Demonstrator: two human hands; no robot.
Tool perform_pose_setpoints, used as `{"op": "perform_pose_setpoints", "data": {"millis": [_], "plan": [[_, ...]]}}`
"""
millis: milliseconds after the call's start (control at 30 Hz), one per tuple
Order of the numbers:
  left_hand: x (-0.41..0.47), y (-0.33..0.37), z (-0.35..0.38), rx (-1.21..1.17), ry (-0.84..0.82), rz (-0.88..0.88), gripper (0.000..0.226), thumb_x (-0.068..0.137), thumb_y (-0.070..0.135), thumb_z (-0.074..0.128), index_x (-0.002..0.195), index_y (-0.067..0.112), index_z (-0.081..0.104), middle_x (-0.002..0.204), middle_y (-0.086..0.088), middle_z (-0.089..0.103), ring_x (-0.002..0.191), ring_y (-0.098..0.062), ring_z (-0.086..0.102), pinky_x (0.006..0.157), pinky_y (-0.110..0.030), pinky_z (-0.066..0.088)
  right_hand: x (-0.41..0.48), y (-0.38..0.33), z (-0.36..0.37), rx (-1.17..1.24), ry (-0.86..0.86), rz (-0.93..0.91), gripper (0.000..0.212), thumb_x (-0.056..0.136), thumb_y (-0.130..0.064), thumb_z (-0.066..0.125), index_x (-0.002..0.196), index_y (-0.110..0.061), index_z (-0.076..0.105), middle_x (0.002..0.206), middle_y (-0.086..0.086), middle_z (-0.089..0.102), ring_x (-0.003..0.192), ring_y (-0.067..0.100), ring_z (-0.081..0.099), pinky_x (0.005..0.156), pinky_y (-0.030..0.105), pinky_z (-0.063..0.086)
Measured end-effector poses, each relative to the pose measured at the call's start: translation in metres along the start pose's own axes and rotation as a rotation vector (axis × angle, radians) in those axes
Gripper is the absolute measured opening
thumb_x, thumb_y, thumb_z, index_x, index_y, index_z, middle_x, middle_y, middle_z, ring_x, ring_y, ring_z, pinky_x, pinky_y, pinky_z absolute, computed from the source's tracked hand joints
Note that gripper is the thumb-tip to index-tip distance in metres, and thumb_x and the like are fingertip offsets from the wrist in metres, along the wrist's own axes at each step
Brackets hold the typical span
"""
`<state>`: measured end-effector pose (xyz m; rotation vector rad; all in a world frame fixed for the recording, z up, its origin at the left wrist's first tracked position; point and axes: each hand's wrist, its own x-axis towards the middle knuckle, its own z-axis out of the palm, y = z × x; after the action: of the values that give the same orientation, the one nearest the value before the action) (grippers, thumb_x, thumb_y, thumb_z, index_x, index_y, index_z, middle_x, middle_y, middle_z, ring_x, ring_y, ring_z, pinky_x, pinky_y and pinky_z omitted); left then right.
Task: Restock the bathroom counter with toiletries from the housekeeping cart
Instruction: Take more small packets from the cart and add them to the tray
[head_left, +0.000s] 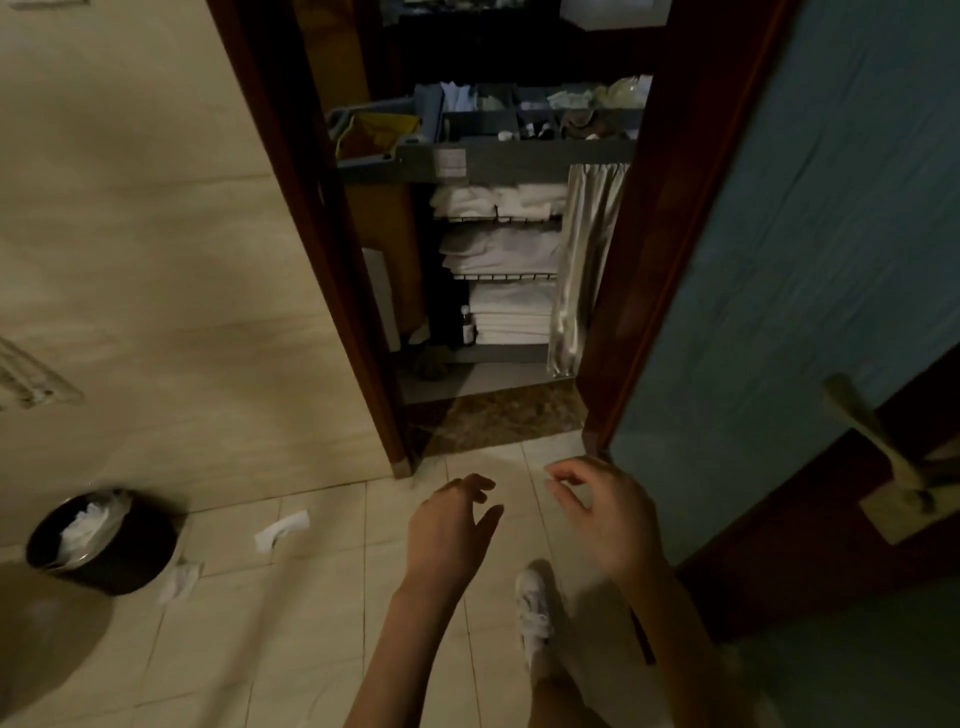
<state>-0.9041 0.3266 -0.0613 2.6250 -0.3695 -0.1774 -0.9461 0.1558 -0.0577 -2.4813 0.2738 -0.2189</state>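
The grey housekeeping cart (519, 166) stands just outside the doorway, straight ahead. Its top tray (540, 117) holds several small toiletries and packets in compartments. Folded white towels (501, 249) fill its wire shelves, and a small bottle (467, 326) stands on the bottom shelf. My left hand (449, 530) and my right hand (605, 512) hang in front of me above the tiled floor, well short of the cart. Both hold nothing, with fingers loosely curled. The bathroom counter is out of view.
A dark wooden door frame (332, 249) borders the opening on the left. The open blue door (810, 270) with a metal lever handle (878, 447) stands at my right. A black bin (104, 545) and scraps of paper (280, 530) lie on the floor at left. My white shoe (535, 613) is below my hands.
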Motion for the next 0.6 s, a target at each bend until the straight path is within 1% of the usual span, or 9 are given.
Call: {"op": "perform_pose_setpoints", "data": {"millis": [133, 167, 267, 333, 400, 500, 600], "plan": [[0.076, 0.019, -0.006, 0.021, 0.048, 0.007, 0.029, 0.091, 0.040, 0.058, 0.117, 0.028, 0.060, 0.113, 0.013, 0.064, 0.102, -0.006, 0.060, 0.076, -0.016, 0.040, 0.077, 0.011, -0.012, 0.022, 0.001, -0.019, 0.022, 0.092, -0.030, 0.061, 0.111, -0.024, 0.068, 0.108, -0.011, 0.068, 0.098, 0.005, 0.060, 0.077, 0.015, 0.038], [0.097, 0.026, -0.009, 0.029, 0.058, 0.003, 0.028, 0.091, 0.040, 0.058, 0.115, 0.027, 0.062, 0.113, 0.011, 0.065, 0.103, -0.008, 0.061, 0.077, -0.017, 0.041, 0.098, 0.014, -0.017, 0.027, 0.013, -0.029, 0.021, 0.091, -0.031, 0.061, 0.110, -0.025, 0.069, 0.107, -0.012, 0.069, 0.097, 0.005, 0.061, 0.076, 0.015, 0.039], [0.165, 0.050, -0.013, 0.069, 0.057, 0.014, 0.029, 0.091, 0.041, 0.055, 0.114, 0.026, 0.064, 0.111, 0.002, 0.068, 0.103, -0.020, 0.062, 0.080, -0.031, 0.047, 0.163, 0.027, -0.034, 0.035, 0.075, -0.062, 0.018, 0.088, -0.032, 0.065, 0.105, -0.027, 0.070, 0.103, -0.012, 0.070, 0.093, 0.006, 0.064, 0.077, 0.018, 0.045], [0.205, 0.068, -0.015, 0.077, 0.042, 0.047, 0.029, 0.090, 0.039, 0.054, 0.114, 0.026, 0.063, 0.110, 0.000, 0.068, 0.103, -0.024, 0.062, 0.079, -0.032, 0.047, 0.203, 0.039, -0.044, 0.035, 0.105, -0.070, 0.018, 0.088, -0.033, 0.065, 0.104, -0.026, 0.070, 0.102, -0.010, 0.070, 0.094, 0.010, 0.065, 0.082, 0.027, 0.051], [0.238, 0.083, -0.015, 0.071, 0.044, 0.090, 0.027, 0.090, 0.039, 0.053, 0.114, 0.030, 0.063, 0.113, 0.003, 0.067, 0.103, -0.023, 0.063, 0.079, -0.032, 0.048, 0.236, 0.049, -0.051, 0.034, 0.115, -0.071, 0.020, 0.088, -0.037, 0.062, 0.104, -0.026, 0.069, 0.102, -0.009, 0.070, 0.093, 0.012, 0.066, 0.082, 0.033, 0.053], [0.273, 0.096, -0.014, 0.040, 0.073, 0.092, 0.028, 0.091, 0.038, 0.055, 0.117, 0.032, 0.062, 0.114, 0.004, 0.067, 0.104, -0.021, 0.063, 0.083, -0.033, 0.050, 0.274, 0.062, -0.055, 0.039, 0.107, -0.074, 0.021, 0.089, -0.037, 0.062, 0.106, -0.026, 0.069, 0.102, -0.009, 0.070, 0.091, 0.009, 0.065, 0.080, 0.030, 0.053], [0.294, 0.096, -0.012, 0.044, 0.082, 0.068, 0.028, 0.092, 0.038, 0.055, 0.119, 0.032, 0.061, 0.110, 0.004, 0.068, 0.101, -0.019, 0.063, 0.079, -0.030, 0.047, 0.300, 0.070, -0.053, 0.059, 0.058, -0.072, 0.022, 0.090, -0.036, 0.061, 0.108, -0.026, 0.068, 0.102, -0.011, 0.070, 0.091, 0.007, 0.065, 0.081, 0.027, 0.053]]}}
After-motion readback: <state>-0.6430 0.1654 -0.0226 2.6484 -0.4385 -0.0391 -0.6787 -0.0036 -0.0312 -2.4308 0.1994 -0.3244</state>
